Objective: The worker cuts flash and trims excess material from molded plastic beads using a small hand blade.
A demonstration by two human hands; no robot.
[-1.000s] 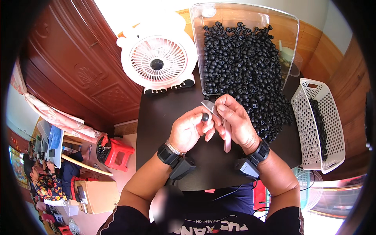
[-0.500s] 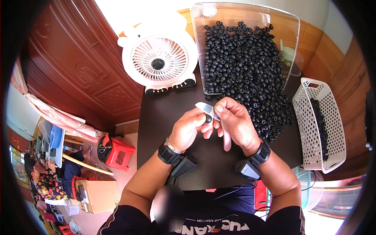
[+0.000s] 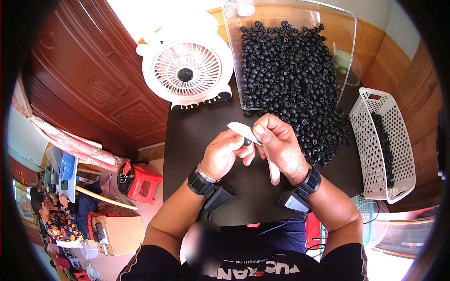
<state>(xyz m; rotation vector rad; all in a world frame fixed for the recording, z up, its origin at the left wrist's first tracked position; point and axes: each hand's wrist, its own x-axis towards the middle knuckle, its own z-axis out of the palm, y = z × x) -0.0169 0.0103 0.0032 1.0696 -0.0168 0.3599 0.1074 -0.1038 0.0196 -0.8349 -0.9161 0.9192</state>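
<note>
One small round black piece [image 3: 247, 142] sits pinched in the fingertips of my left hand [image 3: 221, 157], at about 2 o'clock from that palm. My right hand [image 3: 286, 151] grips a knife [image 3: 239, 129] between thumb and forefinger, about where blade and handle meet.

Key relation: the knife's blade lies just over the upper side of the piece, its long axis running from about 4 to 10 o'clock, tip toward 10. The pink handle hangs out below my right fingers, toward 5 to 6 o'clock. So the piece lies at about 9 o'clock from the right fingertips, between both hands, nearer the left, which has it. Whether the edge actually touches it: cannot tell.

Surroundings: a heap of like pieces [image 3: 323, 136] spills from a clear tub [image 3: 286, 14] onto the table [image 3: 187, 140], at about 1 o'clock from the hands; right hand nearer. Perforated basket [image 3: 371, 157] at 3 o'clock, dark pieces along its inside. White fan [image 3: 185, 75] between 10 and 11 o'clock, nearer the left hand.
</note>
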